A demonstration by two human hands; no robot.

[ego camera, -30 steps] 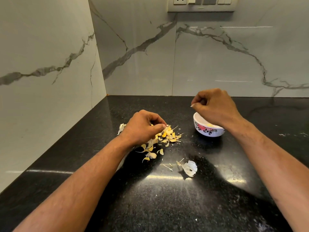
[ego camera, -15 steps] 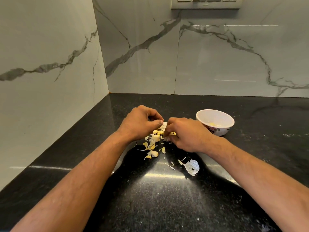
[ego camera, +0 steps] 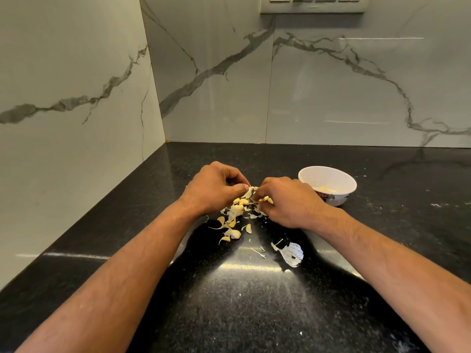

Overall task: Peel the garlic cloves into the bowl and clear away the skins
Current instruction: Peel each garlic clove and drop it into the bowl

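On the black counter, tucked into a corner of veined marble walls, I saw both bare forearms reaching forward to a scatter of garlic. Starting at the left, the left hand sat knuckles up with its fingers curled, thumb and fingertips pinching a pale skin at the top of the pile. Below and between the hands lay the pile of skins, yellowish and white flakes spreading toward me, with a few loose pieces trailing down onto the stone. Just right of that, the right hand was curled too, its fingers closed over some of the same garlic; I could not tell whether it held a clove or only peel. The two hands nearly touched over the pile. Nearer to me and to the right, a larger white husk lay by itself beside some thin slivers. Farther right, behind the right wrist, stood the white bowl with a floral band, upright, with a little yellow garlic at its bottom. High on the back wall I saw a switch plate.
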